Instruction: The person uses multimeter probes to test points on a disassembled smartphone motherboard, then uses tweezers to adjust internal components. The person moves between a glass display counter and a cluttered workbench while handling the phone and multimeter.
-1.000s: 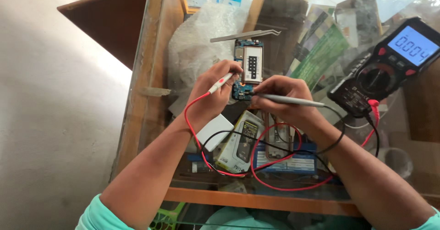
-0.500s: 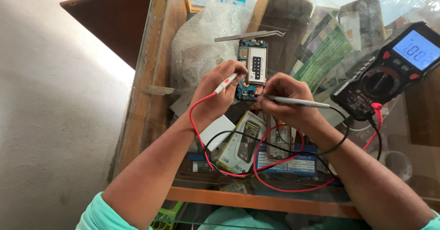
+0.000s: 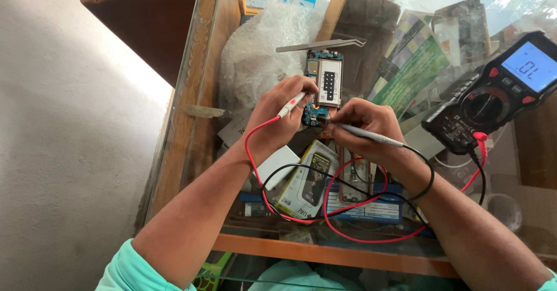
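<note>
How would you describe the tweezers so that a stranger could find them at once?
Start at the glass counter and go to the circuit board that both hands probe. Just above the board's far end lie the tweezers, flat and crosswise. They are the only bare, thin metal tool there, with no wire attached, unlike the two probes.

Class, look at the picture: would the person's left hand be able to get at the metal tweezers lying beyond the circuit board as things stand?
Probably yes. The tweezers lie uncovered on the glass top just beyond the circuit board, with nothing between them and the left hand. That hand, however, holds the red probe, so its fingers are occupied.
</note>
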The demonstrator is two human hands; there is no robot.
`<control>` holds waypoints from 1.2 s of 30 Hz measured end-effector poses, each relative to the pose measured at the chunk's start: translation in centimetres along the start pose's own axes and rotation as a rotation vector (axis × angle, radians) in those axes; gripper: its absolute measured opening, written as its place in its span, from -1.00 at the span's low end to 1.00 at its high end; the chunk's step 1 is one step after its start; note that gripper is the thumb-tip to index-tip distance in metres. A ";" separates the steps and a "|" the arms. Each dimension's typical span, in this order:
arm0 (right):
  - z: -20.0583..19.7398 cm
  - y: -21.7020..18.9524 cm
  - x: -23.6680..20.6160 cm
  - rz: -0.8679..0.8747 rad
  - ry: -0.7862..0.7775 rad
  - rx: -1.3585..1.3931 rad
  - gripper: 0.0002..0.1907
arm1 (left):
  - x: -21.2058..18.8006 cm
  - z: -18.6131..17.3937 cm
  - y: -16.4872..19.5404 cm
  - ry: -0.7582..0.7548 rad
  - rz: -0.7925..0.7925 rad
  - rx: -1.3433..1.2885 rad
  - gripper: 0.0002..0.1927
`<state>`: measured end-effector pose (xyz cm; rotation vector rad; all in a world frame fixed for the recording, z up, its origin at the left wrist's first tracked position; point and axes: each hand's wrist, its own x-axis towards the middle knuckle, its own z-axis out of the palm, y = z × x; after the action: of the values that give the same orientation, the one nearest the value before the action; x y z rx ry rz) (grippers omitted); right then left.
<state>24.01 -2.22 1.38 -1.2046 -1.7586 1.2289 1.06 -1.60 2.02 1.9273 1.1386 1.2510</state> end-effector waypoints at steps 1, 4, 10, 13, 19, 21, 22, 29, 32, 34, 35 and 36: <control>0.1 0.1 0.0 0.000 0.002 0.009 -0.86 | 0.0 0.0 0.0 0.001 0.007 -0.002 -0.85; 0.1 0.2 0.0 -0.004 0.003 0.023 -0.87 | 0.1 0.0 0.0 0.008 0.018 -0.007 -0.84; 0.2 -0.5 -0.2 0.034 0.028 -0.054 -0.88 | 0.0 0.0 0.1 0.000 0.000 -0.005 -0.86; 0.3 -0.8 -0.2 0.032 0.039 -0.099 -0.89 | 0.0 -0.1 0.1 0.007 0.020 -0.014 -0.85; 0.0 -0.7 -0.1 0.050 0.012 0.002 -0.87 | 0.0 -0.1 0.2 -0.004 0.004 0.000 -0.85; 0.0 -0.5 0.0 0.077 0.003 -0.020 -0.87 | -0.1 -0.2 0.2 -0.019 -0.036 -0.015 -0.84; -0.1 -0.4 0.0 0.055 0.000 0.000 -0.87 | -0.1 -0.1 0.2 -0.016 -0.027 -0.014 -0.84; 0.2 0.5 0.2 -0.010 -0.008 0.087 -0.85 | -0.1 0.0 -0.6 0.001 0.041 0.027 -0.85; 0.3 0.7 0.0 -0.023 -0.018 0.140 -0.84 | 0.0 0.0 -0.9 -0.003 0.067 0.024 -0.87; 0.3 0.7 -0.2 -0.036 -0.021 0.160 -0.86 | -0.1 0.0 -0.9 -0.005 0.058 0.026 -0.88; 0.4 0.6 -0.2 -0.045 -0.019 0.162 -0.87 | -0.1 -0.1 -0.9 -0.010 0.043 0.032 -0.88; 0.5 0.5 -0.1 -0.055 -0.022 0.168 -0.88 | -0.1 -0.2 -0.9 -0.012 0.025 0.044 -0.88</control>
<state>23.79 -2.46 0.72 -1.0427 -1.6572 1.3330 0.54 -1.28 1.33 1.9848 1.1485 1.2352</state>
